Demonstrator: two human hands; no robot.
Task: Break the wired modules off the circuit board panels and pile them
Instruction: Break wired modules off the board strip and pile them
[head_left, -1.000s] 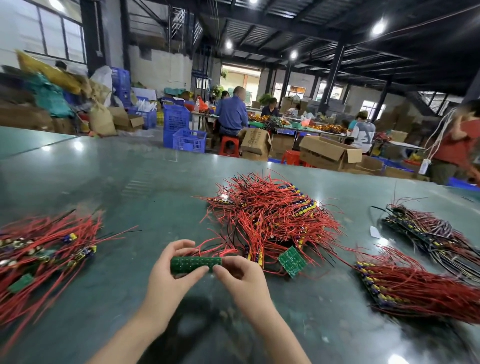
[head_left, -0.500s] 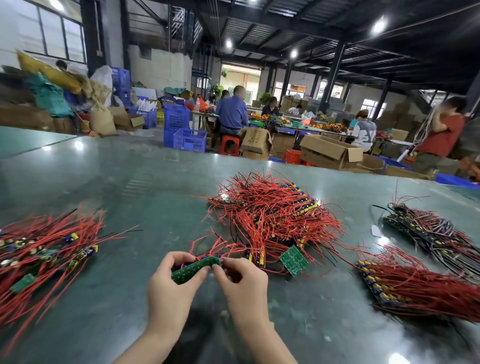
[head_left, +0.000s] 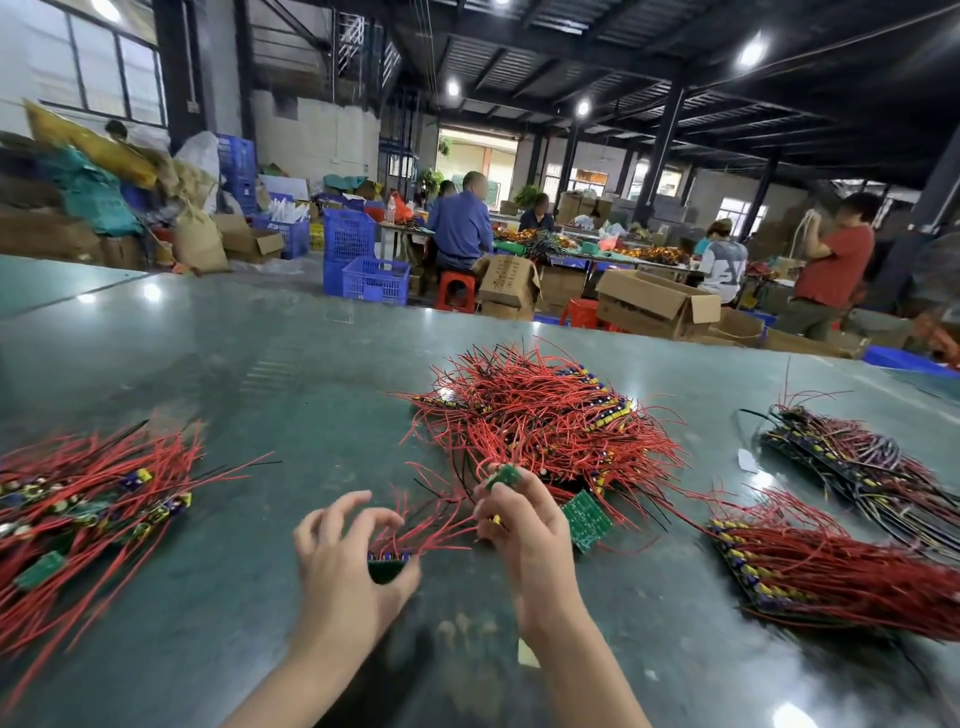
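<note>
My left hand (head_left: 345, 564) grips the rest of a green circuit board strip (head_left: 388, 566) low over the table, its red wires fanning up and right. My right hand (head_left: 522, 525) pinches a small green module (head_left: 503, 475) just above and to the right, apart from the strip. A big tangle of red-wired boards (head_left: 545, 421) lies behind my hands. A pile of red-wired modules (head_left: 83, 499) spreads at the left. A loose green board (head_left: 586, 521) lies flat beside my right hand.
Two stacks of wired panels sit at the right, a red one (head_left: 831, 566) near and a darker one (head_left: 862, 467) farther back. The dark green table (head_left: 260, 374) stretches ahead. Beyond its far edge are seated people, cardboard boxes (head_left: 654, 301) and blue crates (head_left: 374, 278).
Both hands held one green strip together before. Now the strip has parted: my right hand has lifted away with a small module and my left hand has dropped lower with the remainder.
</note>
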